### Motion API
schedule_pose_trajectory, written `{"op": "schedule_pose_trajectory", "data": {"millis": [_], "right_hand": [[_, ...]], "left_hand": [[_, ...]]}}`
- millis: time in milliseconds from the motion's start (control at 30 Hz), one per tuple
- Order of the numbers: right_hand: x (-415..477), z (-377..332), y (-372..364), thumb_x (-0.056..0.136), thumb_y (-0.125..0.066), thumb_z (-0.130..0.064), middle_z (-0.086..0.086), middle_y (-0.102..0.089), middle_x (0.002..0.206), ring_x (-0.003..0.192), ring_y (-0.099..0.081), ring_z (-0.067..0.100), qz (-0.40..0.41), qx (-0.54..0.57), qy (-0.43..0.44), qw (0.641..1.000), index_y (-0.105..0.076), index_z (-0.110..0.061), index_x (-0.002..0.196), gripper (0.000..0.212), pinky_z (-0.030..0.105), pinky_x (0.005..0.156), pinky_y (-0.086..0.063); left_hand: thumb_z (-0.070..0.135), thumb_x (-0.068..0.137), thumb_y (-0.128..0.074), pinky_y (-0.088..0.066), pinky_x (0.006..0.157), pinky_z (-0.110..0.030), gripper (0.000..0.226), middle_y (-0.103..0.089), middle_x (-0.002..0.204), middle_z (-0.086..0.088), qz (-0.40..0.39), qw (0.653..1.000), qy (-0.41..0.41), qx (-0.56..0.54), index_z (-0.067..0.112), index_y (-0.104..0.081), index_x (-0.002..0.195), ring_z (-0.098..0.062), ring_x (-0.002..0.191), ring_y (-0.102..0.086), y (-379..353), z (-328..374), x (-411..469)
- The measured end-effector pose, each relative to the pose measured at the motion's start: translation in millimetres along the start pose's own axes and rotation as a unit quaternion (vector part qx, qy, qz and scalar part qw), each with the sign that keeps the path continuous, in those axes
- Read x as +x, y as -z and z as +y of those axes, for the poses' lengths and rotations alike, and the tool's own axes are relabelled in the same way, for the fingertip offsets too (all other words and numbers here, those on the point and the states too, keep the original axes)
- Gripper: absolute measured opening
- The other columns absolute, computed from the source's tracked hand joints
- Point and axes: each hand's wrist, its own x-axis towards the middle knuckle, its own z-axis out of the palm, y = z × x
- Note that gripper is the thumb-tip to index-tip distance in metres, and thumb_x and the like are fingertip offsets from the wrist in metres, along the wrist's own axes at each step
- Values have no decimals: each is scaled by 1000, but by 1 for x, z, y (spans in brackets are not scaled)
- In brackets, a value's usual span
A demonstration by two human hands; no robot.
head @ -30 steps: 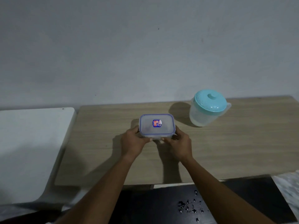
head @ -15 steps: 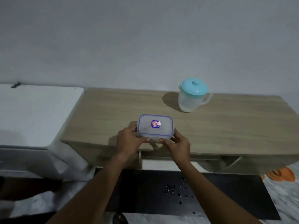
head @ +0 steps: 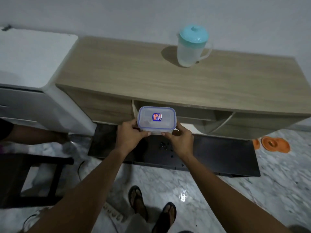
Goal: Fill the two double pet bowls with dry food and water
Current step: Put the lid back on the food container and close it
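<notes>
A clear plastic food container (head: 156, 118) with a blue-rimmed lid and a small sticker is held in the air in front of the wooden cabinet (head: 151, 76). My left hand (head: 130, 134) grips its left side and my right hand (head: 180, 137) grips its right side. A translucent water jug (head: 191, 47) with a teal lid stands on the cabinet top at the back. An orange double pet bowl (head: 273, 144) lies on the marble floor at the right. Loose dark kibble (head: 165, 146) is scattered on a black mat (head: 218, 157) below the container.
A white appliance (head: 32, 64) stands left of the cabinet. A dark chair frame (head: 33, 175) is at the lower left, with another person's arm (head: 33, 137) above it. My sandalled feet (head: 151, 209) and a power strip (head: 114, 214) are on the wet marble floor.
Both hands lifted the container off the cabinet top and brought it back and down past the front edge. The view tilted down, showing the floor, mat and orange bowl.
</notes>
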Motion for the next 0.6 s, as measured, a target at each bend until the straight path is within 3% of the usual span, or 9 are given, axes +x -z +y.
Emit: {"op": "schedule_pose_trajectory", "data": {"millis": [67, 133, 267, 400, 500, 600], "right_hand": [[-7, 10, -2, 73, -89, -23, -9, -80, 94, 86, -73, 3, 2, -2, -3, 1000, -73, -30, 124, 54, 24, 77, -58], [-6, 23, -7, 74, -89, -20, -10, -80, 98, 90, -71, 0, 1, -6, -13, 1000, -73, -31, 124, 53, 20, 79, -55], [20, 54, -24, 73, -88, -20, -13, -79, 103, 99, -74, 7, 0, -9, -29, 1000, -73, -32, 124, 55, 34, 90, -61], [69, 86, -45, 70, -88, -26, -10, -80, 94, 84, -75, 4, 12, -15, -39, 999, -72, -34, 124, 57, 40, 84, -62], [107, 107, -61, 66, -87, -35, -12, -78, 112, 97, -74, 8, 31, -20, -36, 999, -69, -35, 130, 67, 41, 87, -61], [145, 128, -79, 68, -88, -37, -11, -78, 109, 100, -72, 8, 38, -16, -39, 998, -72, -30, 126, 61, 38, 87, -60]], "left_hand": [[39, 53, -90, -59, 84, -36, 57, -76, 88, 14, -12, 1000, 10, -1, 30, -74, 108, -1, 85, -71, -7, -10, -1], [42, 51, -89, -59, 83, -38, 60, -76, 88, 13, -16, 1000, 21, -7, 30, -74, 108, -5, 84, -73, -15, -24, 3], [23, 59, -91, -59, 85, -39, 56, -77, 95, 7, -18, 998, 41, -53, 23, -73, 112, -10, 85, -74, -34, -53, 29], [9, 67, -88, -58, 82, -26, 48, -77, 94, -1, 5, 994, 45, -96, 17, -73, 112, -8, 84, -73, -63, -81, 73], [2, 72, -83, -55, 78, -18, 47, -76, 93, -1, 11, 991, 37, -131, 23, -70, 111, -4, 82, -71, -80, -97, 105], [-2, 76, -79, -54, 77, -16, 46, -74, 97, 1, 26, 989, 21, -145, 16, -66, 117, -2, 83, -69, -97, -119, 140]]}}
